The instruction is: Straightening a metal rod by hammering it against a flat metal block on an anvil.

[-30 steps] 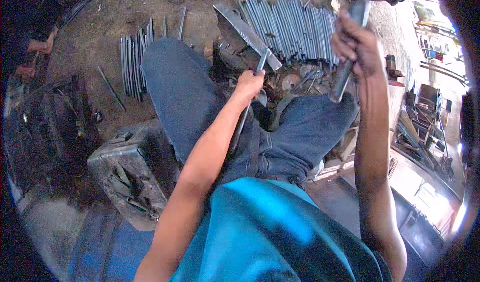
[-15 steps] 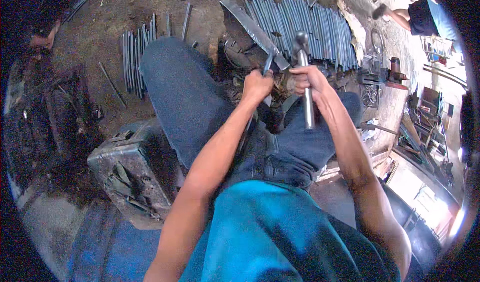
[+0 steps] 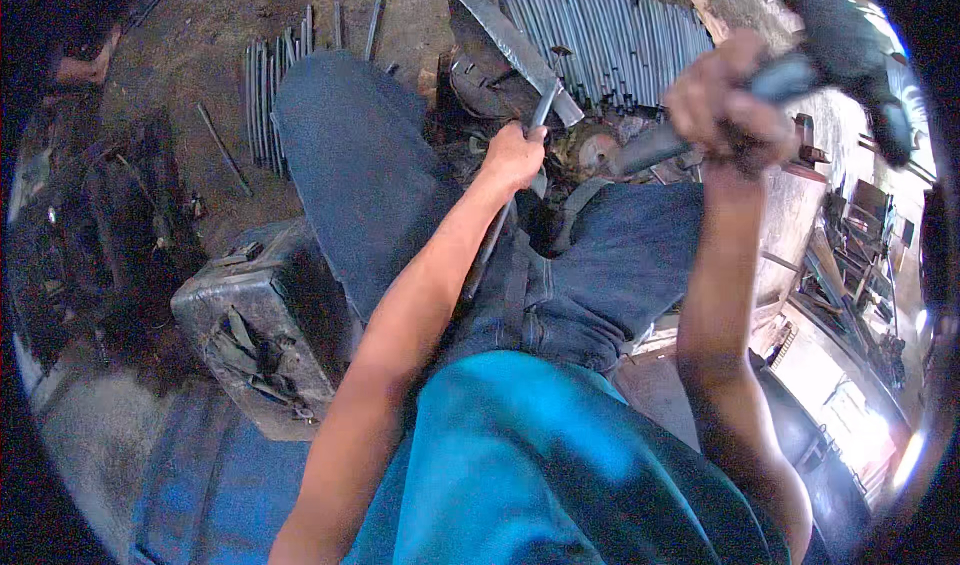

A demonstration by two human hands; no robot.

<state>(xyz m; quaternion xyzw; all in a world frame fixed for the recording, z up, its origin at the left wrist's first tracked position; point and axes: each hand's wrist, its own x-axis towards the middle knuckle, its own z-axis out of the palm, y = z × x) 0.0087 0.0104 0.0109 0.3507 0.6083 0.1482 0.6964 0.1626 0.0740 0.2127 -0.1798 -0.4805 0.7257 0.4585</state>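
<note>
My left hand (image 3: pixel 515 157) is closed round a thin metal rod (image 3: pixel 545 105), whose end sticks out past the fingers beside a long metal strip (image 3: pixel 515 50). My right hand (image 3: pixel 728 100), smeared by motion, is wrapped round the handle of a hammer. Raised high at the upper right, the hammer's dark head (image 3: pixel 855 50) looks blurred, and its handle (image 3: pixel 650 148) points down to the left. Beyond the strip lies a wide row of metal rods (image 3: pixel 600 40). What the rod rests on below my left hand is partly hidden.
To the left stands a battered metal can (image 3: pixel 250 325) next to a blue surface (image 3: pixel 220 485). A smaller bundle of rods (image 3: pixel 263 110) and a lone rod (image 3: pixel 223 150) lie on the dirt floor. Scrap metal (image 3: pixel 850 265) crowds the right side.
My right hand has swung the hammer up and to the right, from beside the rod toward the camera. My left hand stays nearly in place on the rod.
</note>
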